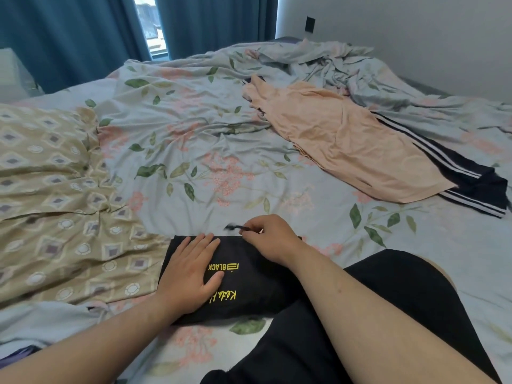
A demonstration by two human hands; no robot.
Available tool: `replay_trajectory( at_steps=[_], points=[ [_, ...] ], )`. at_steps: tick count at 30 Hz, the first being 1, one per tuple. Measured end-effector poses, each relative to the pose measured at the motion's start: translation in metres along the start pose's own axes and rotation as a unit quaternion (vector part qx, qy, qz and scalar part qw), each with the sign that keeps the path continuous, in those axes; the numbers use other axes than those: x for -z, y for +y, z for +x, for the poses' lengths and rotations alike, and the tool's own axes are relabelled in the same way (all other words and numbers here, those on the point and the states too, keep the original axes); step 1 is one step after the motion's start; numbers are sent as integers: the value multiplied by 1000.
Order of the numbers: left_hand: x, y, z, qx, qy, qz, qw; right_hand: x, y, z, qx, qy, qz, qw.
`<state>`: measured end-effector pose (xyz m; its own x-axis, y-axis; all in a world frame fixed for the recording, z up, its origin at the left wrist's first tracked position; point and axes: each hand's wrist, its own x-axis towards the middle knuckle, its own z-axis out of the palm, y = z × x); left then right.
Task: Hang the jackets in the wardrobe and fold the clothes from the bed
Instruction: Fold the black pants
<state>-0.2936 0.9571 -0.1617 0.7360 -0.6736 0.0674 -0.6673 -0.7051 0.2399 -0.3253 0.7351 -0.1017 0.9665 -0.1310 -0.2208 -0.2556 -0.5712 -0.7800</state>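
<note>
Lower centre of frame: folded black garment [257, 288] on floral bedsheet [221, 134]; left hand [188, 275] flat upon it, fingers straight; right hand [270, 239] at its upper edge, pinching a dark cord [234, 226].

I have one view only, from the wide camera on the person's head. It faces forward and down over the bed [210, 151], toward the blue curtains [69, 31] at the far side, with the wall [415, 37] on the right. The left hand [188, 273] and right hand [273, 241] are near under the lens, near enough to show the thin dark cord [235, 227] that the right one pinches.
</note>
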Motion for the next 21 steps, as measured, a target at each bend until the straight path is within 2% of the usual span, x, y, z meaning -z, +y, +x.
replay_trajectory(
  at_steps=[2,5,7,9,13,17,21],
  points=[
    [4,-1,-3,23,29,-88,995,1,-6,-17,23,-39,-23,999],
    [11,0,-14,83,103,-229,964,1,-10,-35,46,-84,-93,991],
    [14,1,-23,68,123,-259,956,-2,-11,-42,59,-103,-137,983],
    [13,3,-32,1,116,-239,964,-6,-13,-46,66,-114,-161,978],
    [5,11,-46,-95,114,-103,984,-11,-15,-49,71,-113,-178,975],
    [16,10,-38,-91,130,-44,986,-12,-13,-50,53,-111,-160,980],
    [27,11,-36,-63,96,-66,991,-3,-12,-49,12,-24,-84,996]
  ],
)
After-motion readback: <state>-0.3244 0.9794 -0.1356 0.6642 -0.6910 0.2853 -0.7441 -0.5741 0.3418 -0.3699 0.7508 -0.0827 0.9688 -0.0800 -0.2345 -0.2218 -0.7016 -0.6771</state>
